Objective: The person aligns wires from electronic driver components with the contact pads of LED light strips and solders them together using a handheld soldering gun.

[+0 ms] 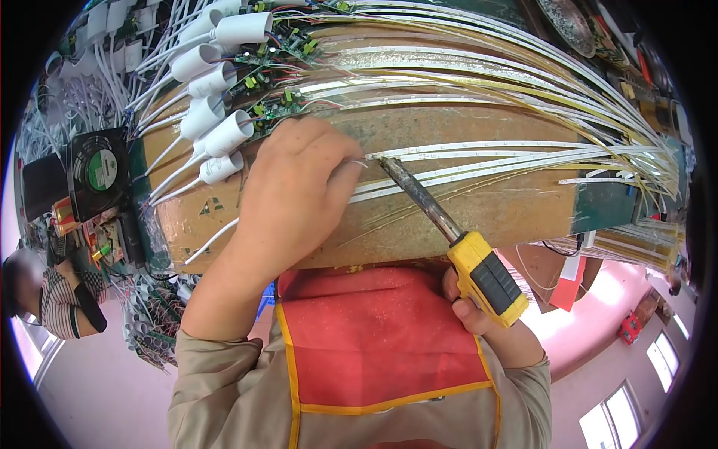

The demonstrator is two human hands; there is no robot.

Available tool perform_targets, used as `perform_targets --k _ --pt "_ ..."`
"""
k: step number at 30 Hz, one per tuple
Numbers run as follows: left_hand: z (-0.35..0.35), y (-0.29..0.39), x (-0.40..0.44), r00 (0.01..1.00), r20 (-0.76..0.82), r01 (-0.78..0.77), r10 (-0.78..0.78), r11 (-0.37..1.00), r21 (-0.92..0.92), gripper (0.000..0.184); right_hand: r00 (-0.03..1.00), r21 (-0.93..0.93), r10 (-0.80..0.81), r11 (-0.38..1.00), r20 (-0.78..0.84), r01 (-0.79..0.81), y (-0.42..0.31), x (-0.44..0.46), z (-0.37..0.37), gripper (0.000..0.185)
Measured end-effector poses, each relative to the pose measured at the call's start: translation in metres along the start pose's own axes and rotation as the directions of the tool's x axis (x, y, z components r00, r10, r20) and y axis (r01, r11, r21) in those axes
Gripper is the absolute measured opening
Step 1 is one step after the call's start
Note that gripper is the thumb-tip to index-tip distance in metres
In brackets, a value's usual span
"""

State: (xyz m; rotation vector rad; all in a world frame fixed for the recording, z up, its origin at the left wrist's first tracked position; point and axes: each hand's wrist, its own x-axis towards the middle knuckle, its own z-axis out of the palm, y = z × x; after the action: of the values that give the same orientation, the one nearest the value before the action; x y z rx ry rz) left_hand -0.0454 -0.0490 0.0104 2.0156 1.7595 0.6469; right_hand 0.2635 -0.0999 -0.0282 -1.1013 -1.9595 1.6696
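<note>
My left hand point(295, 187) is closed in a pinch over the cardboard. A thin pale wire point(360, 162) shows at its fingertips, beside the near end of a white LED strip point(479, 147). Whatever else lies inside the fingers is hidden. A soldering iron point(490, 277) with a yellow and black handle is gripped in my right hand point(473, 313), its palm mostly hidden. The iron slants up and left, and its dark tip meets the strip's end just right of my left fingertips. More LED strips point(479, 168) run alongside to the right.
White lamp bases point(228, 133) with cables lie at left, wired to green circuit boards point(280, 108). Cardboard point(479, 206) covers the bench. A black fan point(99, 172) stands at the left. Another person point(67, 299) sits at far left. A metal dish point(566, 26) is at upper right.
</note>
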Motion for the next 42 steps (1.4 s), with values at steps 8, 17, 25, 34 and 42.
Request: perform_targets --k 8,17,25,34,42 --pt "0.005 -0.001 -0.001 0.999 -0.035 -0.029 0.03 0.999 0.03 0.007 1.0 -0.026 0.006 1.0 0.009 -0.006 0.005 -0.004 0.001 0.032" --pt "0.007 -0.001 -0.001 0.997 -0.057 -0.043 0.044 0.999 0.026 0.007 0.998 0.108 0.043 0.993 -0.035 -0.04 0.004 -0.005 0.004 0.029" --pt "0.012 -0.005 0.001 0.989 -0.112 -0.094 0.095 0.995 0.015 0.004 0.997 0.152 0.05 0.988 -0.064 -0.04 0.006 -0.006 0.005 0.025" --pt "0.008 -0.001 0.002 0.999 -0.051 -0.004 0.005 1.0 0.021 0.004 0.998 0.094 0.009 0.996 -0.066 -0.003 0.007 -0.004 0.006 0.026" --pt "0.006 -0.001 0.003 1.0 -0.019 0.019 -0.019 1.0 0.024 0.004 0.996 0.176 0.023 0.984 -0.086 -0.008 0.007 -0.001 0.008 0.024"
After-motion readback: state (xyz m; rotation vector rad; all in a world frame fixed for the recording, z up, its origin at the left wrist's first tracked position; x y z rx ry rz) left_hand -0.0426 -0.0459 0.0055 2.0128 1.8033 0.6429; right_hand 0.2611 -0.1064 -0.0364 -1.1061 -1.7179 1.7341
